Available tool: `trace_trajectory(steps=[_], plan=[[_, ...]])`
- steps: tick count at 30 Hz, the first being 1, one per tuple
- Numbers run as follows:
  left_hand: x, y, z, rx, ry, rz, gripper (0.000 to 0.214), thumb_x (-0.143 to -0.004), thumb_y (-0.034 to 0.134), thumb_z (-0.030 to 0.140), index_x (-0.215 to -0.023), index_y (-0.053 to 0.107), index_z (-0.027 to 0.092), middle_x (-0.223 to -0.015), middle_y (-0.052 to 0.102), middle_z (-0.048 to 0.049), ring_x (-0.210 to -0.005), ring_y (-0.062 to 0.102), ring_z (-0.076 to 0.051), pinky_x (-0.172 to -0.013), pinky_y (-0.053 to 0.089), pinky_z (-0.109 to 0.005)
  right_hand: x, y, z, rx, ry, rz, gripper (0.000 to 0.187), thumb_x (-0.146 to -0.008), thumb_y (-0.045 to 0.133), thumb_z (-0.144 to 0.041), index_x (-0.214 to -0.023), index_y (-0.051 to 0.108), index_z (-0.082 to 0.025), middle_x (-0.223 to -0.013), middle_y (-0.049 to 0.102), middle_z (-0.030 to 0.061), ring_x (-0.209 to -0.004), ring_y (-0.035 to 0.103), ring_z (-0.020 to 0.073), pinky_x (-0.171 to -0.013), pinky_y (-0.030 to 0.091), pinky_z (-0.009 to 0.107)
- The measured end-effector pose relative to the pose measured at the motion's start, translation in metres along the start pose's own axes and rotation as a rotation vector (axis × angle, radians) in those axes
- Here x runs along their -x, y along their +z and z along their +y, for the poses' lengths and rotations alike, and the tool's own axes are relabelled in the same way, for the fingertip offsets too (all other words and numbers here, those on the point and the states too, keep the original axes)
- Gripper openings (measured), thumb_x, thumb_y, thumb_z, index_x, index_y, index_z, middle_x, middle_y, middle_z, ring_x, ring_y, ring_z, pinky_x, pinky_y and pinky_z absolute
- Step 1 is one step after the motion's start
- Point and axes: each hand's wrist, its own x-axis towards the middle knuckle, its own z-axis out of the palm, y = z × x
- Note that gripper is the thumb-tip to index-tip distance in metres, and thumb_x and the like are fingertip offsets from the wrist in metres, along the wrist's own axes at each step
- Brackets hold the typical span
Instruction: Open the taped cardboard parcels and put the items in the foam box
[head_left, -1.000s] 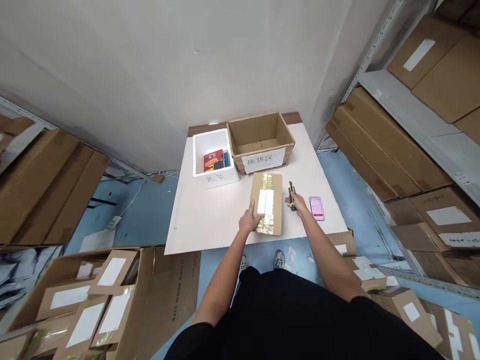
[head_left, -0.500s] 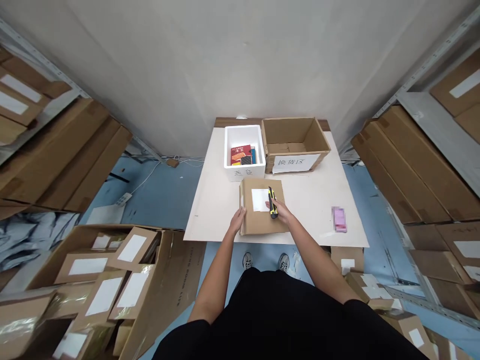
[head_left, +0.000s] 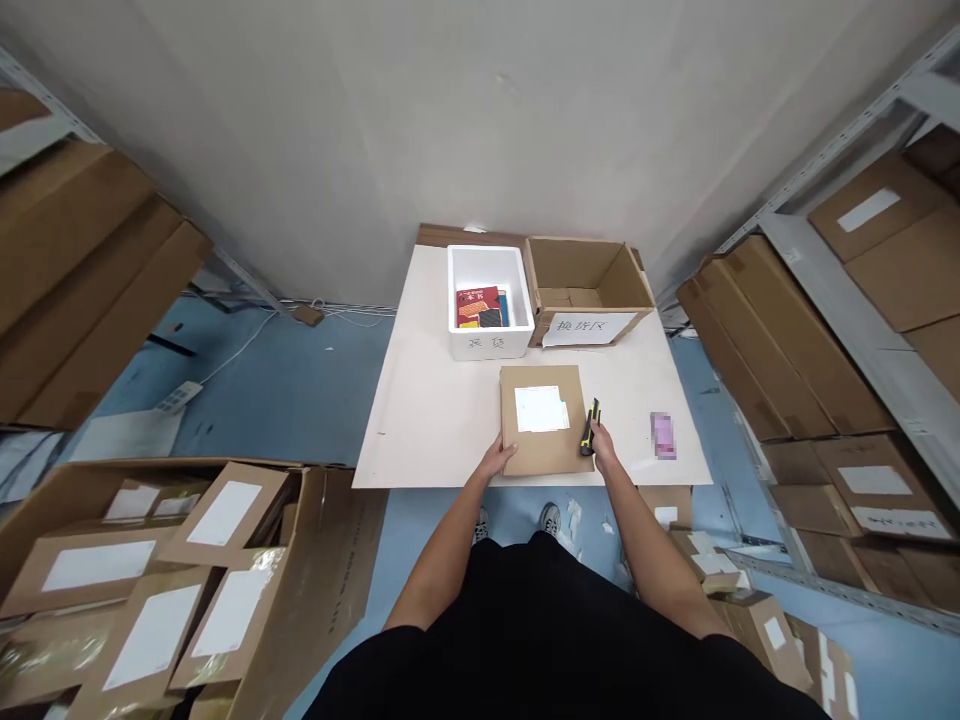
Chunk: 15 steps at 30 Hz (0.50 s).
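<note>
A brown cardboard box (head_left: 536,450) with a white label (head_left: 541,408) on top lies near the front edge of the white table (head_left: 427,420). My left hand (head_left: 498,457) grips the box at its lower left corner, thumb over the top face. A black and yellow utility knife (head_left: 590,428) is held in my right hand (head_left: 602,445), beside the right edge of the box. Whether its blade is out is too small to tell.
Behind the box stand a white foam box (head_left: 491,347) holding books (head_left: 480,308) and an open carton (head_left: 641,300) with a paper sign. A pink packet (head_left: 663,436) lies at right. A large carton (head_left: 300,560) of parcels and loaded shelves flank the table.
My right hand has moved the knife from over the label to the box's right side. The box has shifted slightly right, and the whole label now shows. The camera view has turned.
</note>
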Motion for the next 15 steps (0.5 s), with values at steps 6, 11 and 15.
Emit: trace_trajectory(steps=[6,11,15], plan=[[0.006,-0.012,-0.013,0.215,-0.197,0.0,0.085,-0.09,0.074,0.069,-0.159,0.046,0.028,-0.154,0.063,-0.0146,-0.137,0.065,-0.029,-0.111,0.055,-0.046,0.031,0.002,-0.049,0.001,-0.236,-0.244,0.044,-0.092,0.068,-0.064,-0.105,0.069,-0.022,-0.103,0.081,0.0063,-0.103,0.076,0.0235,-0.086,0.06,0.03],[0.027,-0.055,-0.009,0.029,-0.275,0.325,0.111,-0.088,0.081,0.052,-0.173,0.015,0.024,-0.17,0.04,-0.0222,-0.146,0.056,-0.031,-0.113,0.053,-0.044,0.077,0.076,-0.057,0.022,-0.115,-0.655,0.033,-0.1,0.065,-0.052,-0.12,0.066,-0.025,-0.117,0.08,0.0083,-0.115,0.075,0.0251,-0.093,0.063,0.038],[0.034,-0.098,0.034,-0.189,-0.044,0.443,0.11,-0.091,0.072,0.038,-0.175,0.0,0.035,-0.18,0.019,-0.015,-0.149,0.052,-0.029,-0.115,0.051,-0.044,0.107,0.132,-0.037,0.021,-0.019,-0.788,0.025,-0.101,0.067,-0.042,-0.116,0.067,-0.023,-0.119,0.079,0.0093,-0.118,0.075,0.0237,-0.103,0.06,0.04]])
